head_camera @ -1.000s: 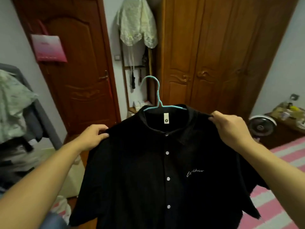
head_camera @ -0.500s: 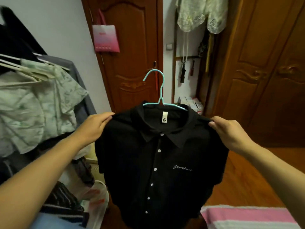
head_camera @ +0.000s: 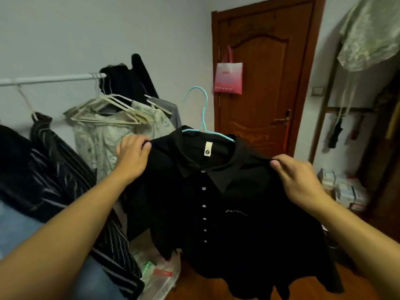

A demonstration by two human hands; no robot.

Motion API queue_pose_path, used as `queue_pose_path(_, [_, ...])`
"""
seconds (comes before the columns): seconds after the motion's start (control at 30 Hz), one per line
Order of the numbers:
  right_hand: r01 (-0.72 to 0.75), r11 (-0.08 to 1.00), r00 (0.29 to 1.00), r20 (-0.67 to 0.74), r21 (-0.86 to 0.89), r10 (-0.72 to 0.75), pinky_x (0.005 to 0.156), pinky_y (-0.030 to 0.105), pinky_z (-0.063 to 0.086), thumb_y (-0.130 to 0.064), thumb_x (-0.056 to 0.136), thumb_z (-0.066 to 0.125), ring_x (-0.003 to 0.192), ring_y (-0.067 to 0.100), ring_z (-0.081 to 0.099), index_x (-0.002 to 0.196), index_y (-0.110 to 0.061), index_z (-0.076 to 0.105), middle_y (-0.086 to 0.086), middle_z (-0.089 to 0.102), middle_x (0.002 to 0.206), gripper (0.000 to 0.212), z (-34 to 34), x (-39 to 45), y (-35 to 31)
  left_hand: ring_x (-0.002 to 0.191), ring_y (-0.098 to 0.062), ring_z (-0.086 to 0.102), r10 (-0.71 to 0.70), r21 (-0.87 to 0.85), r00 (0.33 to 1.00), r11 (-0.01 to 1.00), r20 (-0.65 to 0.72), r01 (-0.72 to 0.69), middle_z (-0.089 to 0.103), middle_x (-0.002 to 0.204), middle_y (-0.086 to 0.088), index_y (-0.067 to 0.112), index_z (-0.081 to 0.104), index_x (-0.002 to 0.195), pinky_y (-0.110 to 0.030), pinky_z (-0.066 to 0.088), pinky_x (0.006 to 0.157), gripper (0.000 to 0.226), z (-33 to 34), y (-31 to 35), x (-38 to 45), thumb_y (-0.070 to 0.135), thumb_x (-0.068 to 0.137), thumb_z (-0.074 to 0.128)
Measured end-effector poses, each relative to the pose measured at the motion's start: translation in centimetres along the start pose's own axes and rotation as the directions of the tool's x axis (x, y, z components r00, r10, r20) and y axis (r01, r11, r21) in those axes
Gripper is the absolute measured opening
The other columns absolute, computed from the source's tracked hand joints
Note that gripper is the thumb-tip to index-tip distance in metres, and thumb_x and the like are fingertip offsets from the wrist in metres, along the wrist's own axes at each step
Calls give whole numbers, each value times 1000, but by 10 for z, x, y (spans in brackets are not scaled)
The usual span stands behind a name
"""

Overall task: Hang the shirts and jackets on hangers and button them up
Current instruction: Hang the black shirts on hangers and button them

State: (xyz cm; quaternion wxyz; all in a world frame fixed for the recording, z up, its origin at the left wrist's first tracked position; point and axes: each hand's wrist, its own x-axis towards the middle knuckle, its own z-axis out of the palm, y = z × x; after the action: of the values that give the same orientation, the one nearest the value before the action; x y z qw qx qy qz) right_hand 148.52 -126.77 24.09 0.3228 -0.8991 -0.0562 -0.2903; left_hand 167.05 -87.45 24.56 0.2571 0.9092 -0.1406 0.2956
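Black buttoned shirt (head_camera: 227, 202) on its turquoise wire hanger (head_camera: 203, 118): we pinch both shoulders, left hand (head_camera: 132, 156) and right hand (head_camera: 296, 178), keeping it spread for racking.

Buttoned black shirt (head_camera: 227, 208) on turquoise hanger (head_camera: 203, 118)

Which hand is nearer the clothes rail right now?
Left. The left hand grips the black shirt at its shoulder, just below and right of the clothes rail and its hangers. The right hand grips the opposite shoulder, farther off toward the door.
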Motion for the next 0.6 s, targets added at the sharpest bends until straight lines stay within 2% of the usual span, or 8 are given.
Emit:
queue_pose_path(0.1, [37, 983, 999, 24, 179, -42, 65, 38, 38, -27, 105, 47, 66, 12, 53, 77, -13, 58, -1, 58, 70, 33, 14, 25, -10, 123, -16, 52, 155, -56, 986, 987, 66, -152, 60, 127, 9, 30, 59, 133, -44, 35, 108, 35, -15, 14, -3, 41, 104, 43])
queue_pose_path(0.2, [-30, 945, 982, 187, 325, -33, 63, 35, 30, -33, 105, 47, 60, 8, 42, 67, -14, 47, -6, 46, 62, 42, 19, 43, -8, 108, 16, 53, 158, -185, 982, 973, 101, -138, 61, 113, 36, 44, 63, 116, -15, 39, 99, 33, -30, 17, -10, 17, 107, 48])
queue_pose_path(0.27, [-182, 925, 888, 459, 333, 9, 68, 33, 39, -44, 102, 45, 65, 10, 54, 72, -16, 59, -2, 60, 69, 43, 9, 60, 2, 107, 22, 52, 169, -189, 973, 972, 158, -139, 60, 107, 45, 49, 62, 113, -5, 37, 95, 39, -41, 13, -15, 13, 106, 50])
queue_pose_path(0.33, [-309, 933, 732, 672, 186, 108, 88, 35, 49, -46, 102, 41, 93, 14, 69, 98, -15, 72, 1, 74, 97, 44, 7, 76, 18, 110, 17, 55, 241, -183, 943, 962, 228, -201, 64, 110, 36, 32, 71, 119, -11, 42, 98, 31, -45, 9, -15, 11, 103, 54])
queue_pose_path(0.37, [-282, 958, 693, 702, 54, 165, 95, 37, 48, -46, 103, 39, 104, 16, 68, 108, -15, 71, 1, 74, 107, 45, 13, 81, 23, 110, 13, 58, 269, -193, 928, 956, 260, -223, 65, 112, 30, 25, 72, 120, -14, 44, 98, 29, -43, 10, -13, 10, 103, 55])
queue_pose_path(0.43, [-149, 981, 782, 594, -120, 191, 97, 36, 47, -50, 102, 34, 111, 20, 65, 112, -13, 69, 2, 70, 113, 52, 35, 81, 24, 109, 10, 60, 262, -233, 922, 952, 287, -198, 68, 108, 30, 32, 71, 116, -11, 44, 96, 30, -39, 14, -8, 11, 103, 54])
queue_pose_path(0.5, [-155, 984, 853, 514, 84, 90, 96, 27, 46, -54, 101, 31, 114, 14, 63, 122, -18, 67, -2, 67, 121, 55, 57, 71, 11, 107, 14, 59, 223, -244, 936, 957, 273, -157, 67, 105, 37, 46, 65, 110, -7, 42, 92, 36, -35, 14, -2, 13, 105, 53])
queue_pose_path(0.6, [-14, 979, 819, 564, 202, -104, 92, 32, 52, -52, 101, 42, 105, 10, 66, 113, -22, 70, -2, 72, 110, 43, 72, 58, -4, 107, 12, 58, 139, -201, 961, 975, 239, -91, 68, 112, 26, 42, 70, 111, -5, 39, 90, 32, -34, 1, 6, 16, 106, 52])
